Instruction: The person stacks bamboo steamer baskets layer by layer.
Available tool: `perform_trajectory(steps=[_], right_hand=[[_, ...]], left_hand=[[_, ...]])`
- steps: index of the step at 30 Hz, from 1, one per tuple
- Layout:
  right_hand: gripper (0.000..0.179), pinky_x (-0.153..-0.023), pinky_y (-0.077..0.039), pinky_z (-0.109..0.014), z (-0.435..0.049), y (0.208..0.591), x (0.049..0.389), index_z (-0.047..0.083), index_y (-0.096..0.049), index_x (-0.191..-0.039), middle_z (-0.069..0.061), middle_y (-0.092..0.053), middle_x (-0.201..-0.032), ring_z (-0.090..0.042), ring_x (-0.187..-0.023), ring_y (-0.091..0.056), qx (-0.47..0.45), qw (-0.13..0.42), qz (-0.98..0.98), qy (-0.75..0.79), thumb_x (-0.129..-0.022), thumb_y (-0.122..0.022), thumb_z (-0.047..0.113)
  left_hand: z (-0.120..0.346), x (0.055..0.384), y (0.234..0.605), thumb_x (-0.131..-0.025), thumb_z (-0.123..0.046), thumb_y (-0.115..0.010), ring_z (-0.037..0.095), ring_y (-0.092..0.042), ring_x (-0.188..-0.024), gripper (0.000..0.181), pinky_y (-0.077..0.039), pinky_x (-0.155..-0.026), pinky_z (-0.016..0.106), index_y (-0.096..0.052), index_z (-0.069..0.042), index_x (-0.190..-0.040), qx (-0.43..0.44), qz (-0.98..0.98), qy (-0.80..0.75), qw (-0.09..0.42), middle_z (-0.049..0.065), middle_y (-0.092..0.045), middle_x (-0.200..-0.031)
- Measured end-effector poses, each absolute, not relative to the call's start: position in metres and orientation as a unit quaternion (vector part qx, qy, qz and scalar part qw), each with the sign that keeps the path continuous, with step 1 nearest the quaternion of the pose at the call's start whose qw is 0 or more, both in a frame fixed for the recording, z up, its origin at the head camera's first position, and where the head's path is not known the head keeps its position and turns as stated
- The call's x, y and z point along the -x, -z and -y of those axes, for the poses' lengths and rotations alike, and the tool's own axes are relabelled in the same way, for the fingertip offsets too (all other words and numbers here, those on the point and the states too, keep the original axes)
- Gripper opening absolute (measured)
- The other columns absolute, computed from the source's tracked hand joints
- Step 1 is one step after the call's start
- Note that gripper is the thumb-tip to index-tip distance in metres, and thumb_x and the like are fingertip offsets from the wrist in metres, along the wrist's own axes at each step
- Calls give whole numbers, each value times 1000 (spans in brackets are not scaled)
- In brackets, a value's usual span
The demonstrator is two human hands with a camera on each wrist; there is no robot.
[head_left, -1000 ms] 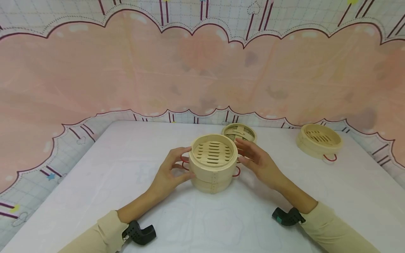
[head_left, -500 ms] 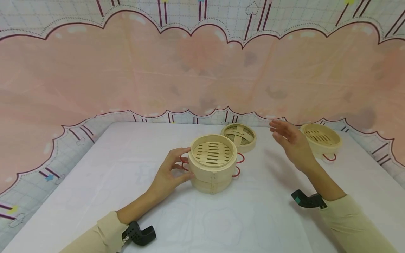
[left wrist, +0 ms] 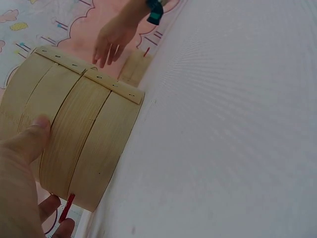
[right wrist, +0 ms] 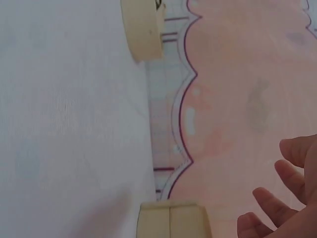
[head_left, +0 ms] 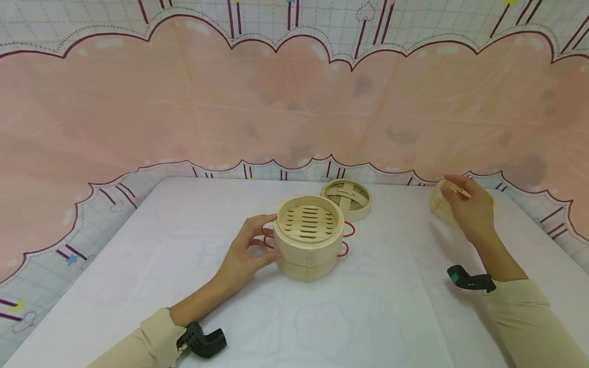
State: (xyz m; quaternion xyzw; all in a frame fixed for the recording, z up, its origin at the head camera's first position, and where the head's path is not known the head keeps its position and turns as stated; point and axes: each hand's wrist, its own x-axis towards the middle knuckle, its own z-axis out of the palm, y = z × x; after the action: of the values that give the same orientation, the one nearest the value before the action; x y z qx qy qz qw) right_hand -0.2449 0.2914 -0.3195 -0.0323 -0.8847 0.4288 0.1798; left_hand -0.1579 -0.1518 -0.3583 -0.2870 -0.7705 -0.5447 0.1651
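Observation:
Two stacked bamboo steamer baskets (head_left: 299, 258) with red loop handles stand upright in the middle of the table, slots showing in the upper one. My left hand (head_left: 242, 255) holds the stack's left side; in the left wrist view its thumb lies on the wall (left wrist: 74, 114) and fingertips are by a red handle (left wrist: 67, 208). At the right, another bamboo steamer basket (head_left: 440, 205) is partly hidden behind my right hand (head_left: 473, 210). The right wrist view shows the right hand's loosely bent fingers (right wrist: 270, 206) apart from that basket (right wrist: 173, 221).
Behind the stack lies a bamboo steamer lid (head_left: 348, 198) with a strap across its woven top. A white cloth (head_left: 368, 317) covers the table. A patterned pink curtain (head_left: 276, 112) hangs along the back edge.
My right hand has left the stack's right side and moved right to the separate basket, which it now partly covers. My left hand and the stack have stayed in place.

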Motion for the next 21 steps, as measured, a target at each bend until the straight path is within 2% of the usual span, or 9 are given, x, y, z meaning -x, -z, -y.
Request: perform_trajectory(steps=[3,6,8,10,13,15,17,21], right_hand=[[52,-103,-33,-55,-302,322,247,8,-44,-142,-16,-37,-148,-41,-130,-38,57,184,885,-424,-99,-48,38],[55,-101,-37,-50,-311,326,249,9,-43,-143,-16,-38,-147,-40,-130,-39,77,178,888,-417,-98,-47,42],[57,-89,-47,-38,-317,328,249,10,-44,-143,-16,-43,-142,-36,-123,-44,92,176,890,-411,-97,-47,45],[59,-74,-52,-28,-322,330,248,10,-44,-143,-17,-45,-137,-34,-116,-45,106,170,890,-409,-97,-48,46],[61,-75,-52,-26,-329,333,247,11,-43,-143,-18,-43,-137,-33,-118,-40,131,167,885,-414,-96,-48,48],[62,-88,-48,-31,-333,335,247,13,-43,-144,-18,-38,-143,-34,-127,-34,148,161,880,-423,-95,-48,51],[62,-93,-42,-30,-336,336,246,15,-45,-143,-15,-37,-146,-32,-132,-29,163,167,874,-426,-94,-49,53],[54,-76,-38,-15,-343,343,245,16,-54,-136,-7,-47,-130,-22,-121,-37,172,204,861,-432,-92,-55,48]], left_hand=[[152,158,359,-71,9,-78,17,-55,-104,71,-50,-78,50,-45,1,-134,287,771,544,166,17,-44,-133],[153,158,359,-71,9,-78,17,-55,-104,71,-50,-78,50,-45,1,-134,286,771,544,166,17,-44,-133],[153,158,359,-71,9,-78,17,-55,-104,71,-50,-78,50,-45,1,-134,286,772,543,165,17,-44,-133],[153,157,359,-71,9,-78,18,-55,-104,71,-50,-78,50,-45,1,-134,286,773,543,165,16,-44,-133],[153,158,359,-72,9,-78,18,-55,-105,71,-50,-78,50,-45,1,-134,287,772,544,163,16,-44,-133],[153,158,359,-72,8,-78,19,-55,-105,71,-50,-79,50,-45,1,-134,287,771,545,161,16,-44,-133],[153,158,359,-71,8,-78,19,-55,-105,71,-50,-79,50,-45,1,-134,287,770,546,161,16,-44,-133],[153,159,359,-71,9,-78,18,-56,-105,71,-50,-79,50,-46,1,-134,288,768,548,161,16,-44,-133]])
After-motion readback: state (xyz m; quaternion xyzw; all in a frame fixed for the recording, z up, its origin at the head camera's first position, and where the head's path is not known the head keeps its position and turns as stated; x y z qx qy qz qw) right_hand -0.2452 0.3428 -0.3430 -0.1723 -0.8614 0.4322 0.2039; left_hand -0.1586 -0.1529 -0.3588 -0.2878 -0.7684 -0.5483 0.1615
